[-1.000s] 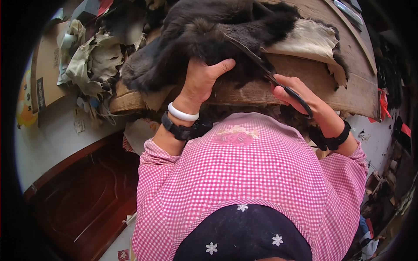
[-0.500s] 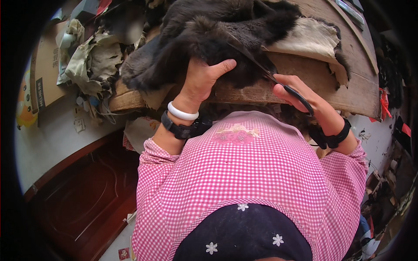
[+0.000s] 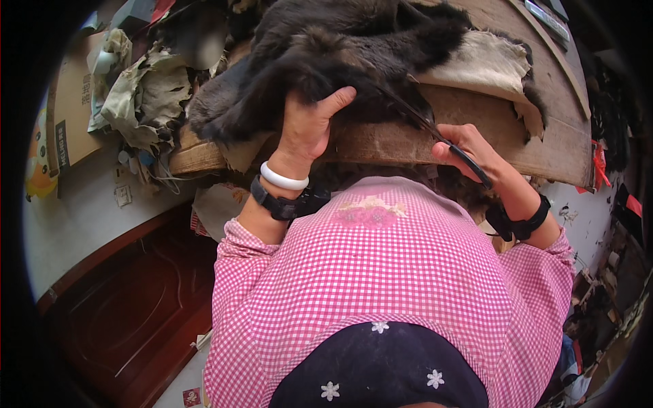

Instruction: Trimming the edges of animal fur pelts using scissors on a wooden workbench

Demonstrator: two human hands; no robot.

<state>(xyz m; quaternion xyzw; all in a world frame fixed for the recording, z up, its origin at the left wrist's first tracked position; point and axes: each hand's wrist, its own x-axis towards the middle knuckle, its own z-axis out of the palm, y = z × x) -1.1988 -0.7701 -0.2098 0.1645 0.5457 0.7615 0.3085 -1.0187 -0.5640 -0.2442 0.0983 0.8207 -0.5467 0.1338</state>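
A dark brown fur pelt (image 3: 326, 51) lies heaped over the near edge of a wooden table (image 3: 469, 126). My left hand (image 3: 309, 126) grips its near edge; the thumb shows on top, while the fingers are buried in the fur. In my right hand (image 3: 469, 149) is a pair of scissors (image 3: 416, 115) with black handles. Their long blades point up and left into the pelt, to the right of my left thumb. The fur hides the blade tips.
To the right of the pelt lies a pale hide piece (image 3: 483, 64), skin side up. Pale scraps of hide (image 3: 149, 95) hang at the left, beside a cardboard box (image 3: 71, 102). A wooden strip (image 3: 558, 58) runs along the table's right side.
My left hand has shifted slightly left. My right hand and the scissors have moved a little right and down, and the scissor handles now look closer together.
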